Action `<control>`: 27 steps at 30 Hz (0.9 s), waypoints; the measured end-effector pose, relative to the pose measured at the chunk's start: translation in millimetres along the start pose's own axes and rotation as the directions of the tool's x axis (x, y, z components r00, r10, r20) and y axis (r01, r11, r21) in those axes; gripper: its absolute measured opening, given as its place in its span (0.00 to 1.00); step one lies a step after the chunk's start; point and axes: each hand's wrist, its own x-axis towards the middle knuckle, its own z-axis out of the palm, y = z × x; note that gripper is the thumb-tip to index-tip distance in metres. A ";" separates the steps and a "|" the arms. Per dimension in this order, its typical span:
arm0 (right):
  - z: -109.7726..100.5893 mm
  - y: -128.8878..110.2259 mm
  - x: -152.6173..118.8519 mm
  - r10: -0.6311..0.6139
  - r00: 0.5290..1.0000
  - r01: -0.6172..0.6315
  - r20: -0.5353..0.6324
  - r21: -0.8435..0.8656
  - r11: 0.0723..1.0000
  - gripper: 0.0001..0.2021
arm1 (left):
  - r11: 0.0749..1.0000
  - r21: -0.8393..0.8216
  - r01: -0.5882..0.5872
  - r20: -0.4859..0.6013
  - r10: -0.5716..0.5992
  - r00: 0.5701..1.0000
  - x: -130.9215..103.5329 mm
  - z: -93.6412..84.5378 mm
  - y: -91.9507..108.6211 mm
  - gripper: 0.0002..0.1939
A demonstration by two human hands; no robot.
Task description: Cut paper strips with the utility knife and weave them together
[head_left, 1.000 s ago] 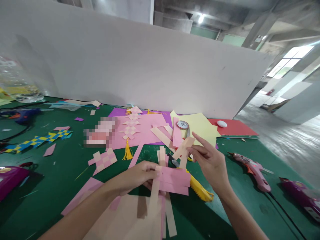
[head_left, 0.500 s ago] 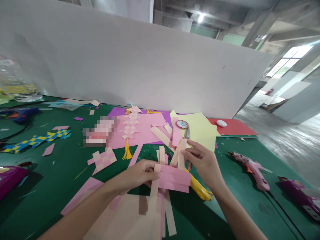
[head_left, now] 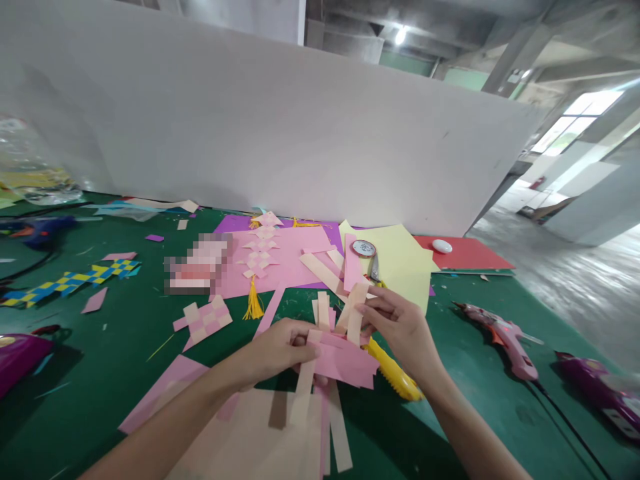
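Observation:
Fingers and thumb of my left hand [head_left: 295, 347] pinch the left end of a bundle of pink paper strips [head_left: 345, 360], together with a cream strip [head_left: 303, 393] that hangs down across it. My right hand [head_left: 393, 320] grips the upper part of another cream strip [head_left: 355, 317], which rises from the top edge of the pink bundle. More cream strips [head_left: 323, 308] stick up between the hands. Below them lies a cream paper sheet [head_left: 250, 433] on the green table [head_left: 395, 440]. A yellow-handled tool [head_left: 395, 373] lies behind the right wrist.
A woven pink ornament [head_left: 260, 247] with a yellow tassel lies on pink paper. Round tape [head_left: 364, 249] is at its right. A pink glue gun [head_left: 505, 340] and purple device [head_left: 600, 393] are at right, a blue-yellow woven strip [head_left: 73, 281] at left. A white panel [head_left: 280, 120] stands behind.
My right hand has moved slightly left and down with the cream strip. The pink strips have fanned apart and tilted down at their right end.

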 end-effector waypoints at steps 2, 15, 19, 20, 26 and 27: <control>0.0 2.1 0.5 -0.042 0.999 0.042 0.027 -0.024 0.999 0.14 | 0.999 0.032 -0.018 -0.032 0.019 0.999 -0.2 -1.0 -0.9 0.14; -3.2 7.3 4.1 -0.140 0.990 0.133 0.009 -0.371 0.919 0.18 | 0.999 0.036 -0.038 -0.180 0.043 0.983 -0.4 -0.6 4.4 0.14; -4.9 5.9 4.8 -0.152 0.988 0.148 0.025 -0.438 0.887 0.13 | 0.999 0.039 -0.032 -0.188 0.039 0.981 -0.2 -0.8 3.1 0.14; -5.0 5.8 4.9 -0.156 0.987 0.160 0.046 -0.431 0.888 0.11 | 0.999 0.039 -0.032 -0.180 0.039 0.983 -0.3 -1.1 2.6 0.14; -4.3 12.7 6.9 -0.145 0.985 0.168 0.092 -0.332 0.928 0.18 | 0.999 0.031 -0.039 -0.145 0.043 0.988 -0.4 -2.0 1.4 0.15; -4.2 14.0 7.4 -0.144 0.985 0.167 0.095 -0.318 0.933 0.21 | 0.998 0.032 -0.047 -0.142 0.051 0.989 -0.3 -1.9 1.5 0.15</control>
